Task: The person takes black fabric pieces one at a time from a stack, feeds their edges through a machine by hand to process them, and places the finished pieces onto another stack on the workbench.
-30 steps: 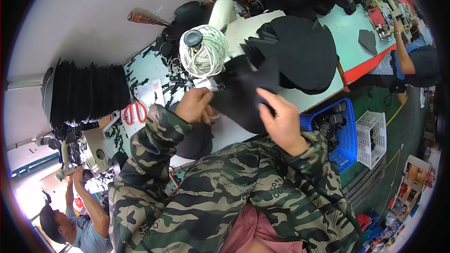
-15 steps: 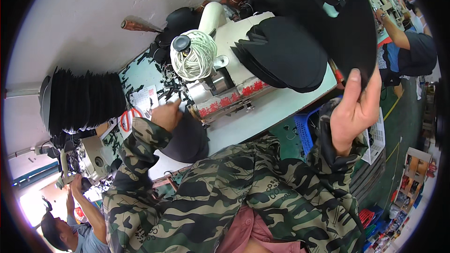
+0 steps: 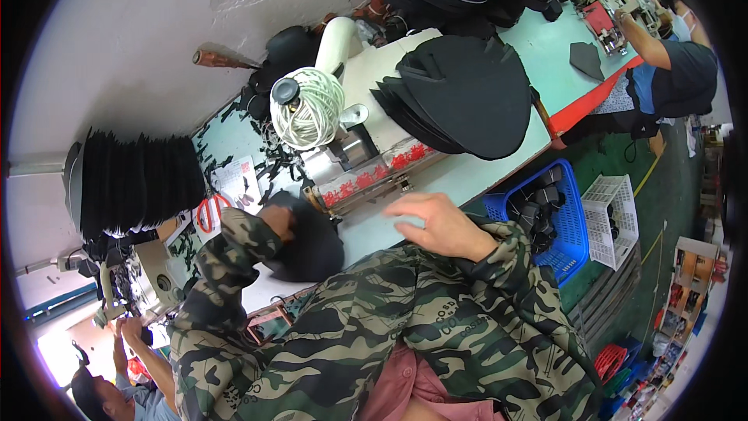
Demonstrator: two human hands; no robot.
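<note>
My left hand (image 3: 278, 223), blurred, is at the left edge of a dark, rounded cut piece (image 3: 315, 245) by the sewing machine's near end. That edge is raised around my fingers, which are closed on it and partly hidden. My right hand (image 3: 444, 226) is over the table's front edge, right of that piece, fingers stretched out with nothing in them. On top of the sewing machine (image 3: 362, 175) lies a fanned stack of black rounded pieces (image 3: 467, 101). A coil of white cord (image 3: 307, 113) sits at the machine's left end.
Red-handled scissors (image 3: 209, 213) lie left, beside a tall row of black pieces (image 3: 140, 179). Black scraps litter the table. A blue basket (image 3: 573, 238) and a white crate (image 3: 612, 226) stand on the floor at right. People work at far right (image 3: 678, 70) and lower left (image 3: 125, 390).
My right hand has let go of a large black piece at the upper right, now on the stack, and come down leftward to the table front. The dark piece's left edge has risen at my left hand.
</note>
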